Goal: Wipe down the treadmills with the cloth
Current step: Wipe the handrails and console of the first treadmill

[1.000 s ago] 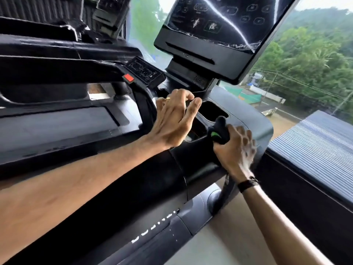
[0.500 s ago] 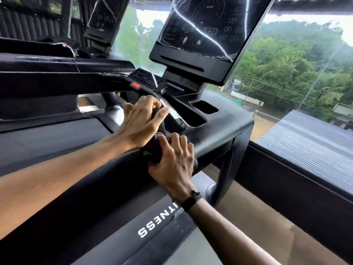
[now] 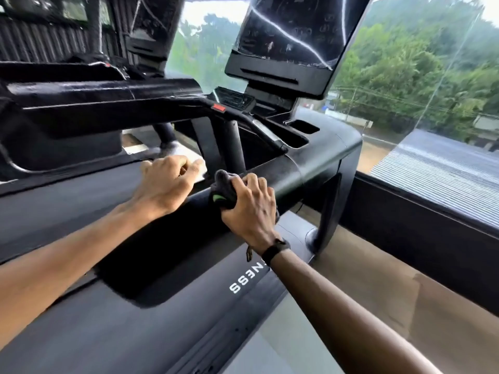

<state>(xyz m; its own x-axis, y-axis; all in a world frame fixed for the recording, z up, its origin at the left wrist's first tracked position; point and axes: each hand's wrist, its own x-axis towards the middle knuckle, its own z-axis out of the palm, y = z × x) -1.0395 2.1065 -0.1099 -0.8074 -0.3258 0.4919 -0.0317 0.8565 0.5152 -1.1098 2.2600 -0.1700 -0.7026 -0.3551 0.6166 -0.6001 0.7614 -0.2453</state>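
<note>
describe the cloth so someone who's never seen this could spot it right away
Start at the big tilted console screen of the nearest treadmill, then follow its thick black side handrail down toward the camera. The cloth is bunched in the grip of the right hand, pressed on that rail. It is dark grey and fuzzy with a bright green patch, unlike the smooth black plastic around it.

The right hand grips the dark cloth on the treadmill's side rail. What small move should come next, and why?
Probably slide the right hand with the cloth along the side rail toward the console end. The cloth is already pressed on the rail, and the rail beyond it lies bare. The left hand rests beside it, holding nothing.
</note>
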